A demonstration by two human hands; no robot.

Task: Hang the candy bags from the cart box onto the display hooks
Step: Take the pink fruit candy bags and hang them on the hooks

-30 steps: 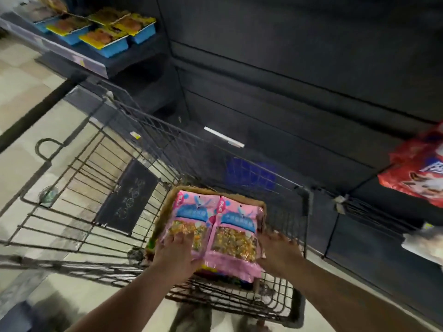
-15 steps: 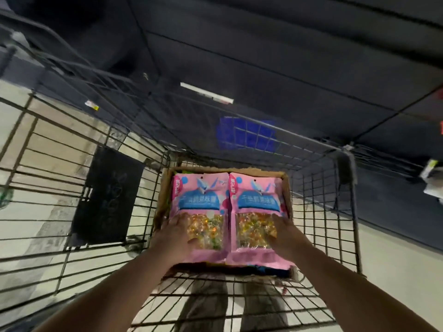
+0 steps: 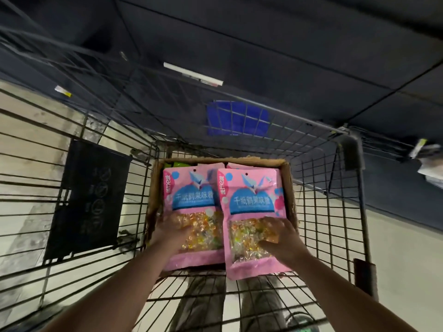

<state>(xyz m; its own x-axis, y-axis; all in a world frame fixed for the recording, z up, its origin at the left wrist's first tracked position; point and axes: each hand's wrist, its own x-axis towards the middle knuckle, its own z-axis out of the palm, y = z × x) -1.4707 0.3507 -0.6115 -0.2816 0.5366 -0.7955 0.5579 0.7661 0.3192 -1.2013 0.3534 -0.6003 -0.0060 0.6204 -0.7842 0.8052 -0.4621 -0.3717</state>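
**Q:** What does the head view show?

**A:** A wire shopping cart (image 3: pixel 318 212) seen from above. A cardboard box (image 3: pixel 291 188) sits on its floor, at the centre of the frame. Two pink candy bags lie face up on top of the box, side by side.

**Q:** Where are the hands?

**A:** Both reach in from 6 o'clock. The left hand (image 3: pixel 171 237) lies on the clear window of the left candy bag (image 3: pixel 191 200). It is blurred, so I cannot tell whether it is grasping. The right hand (image 3: pixel 282 238) has bent fingers over the window of the right candy bag (image 3: pixel 254 204) and appears to be gripping it.

**Q:** How do the bags lie?

**A:** Their long axes run from 6 to 12 o'clock. Each hang hole (image 3: pixel 247 174) is at the far, 12 o'clock end, away from the hands. The right bag overlaps the left one's edge, and its near end overhangs the box rim.

**Q:** And the hooks?

**A:** None can be made out clearly. The hole end probably has to lead towards the display.
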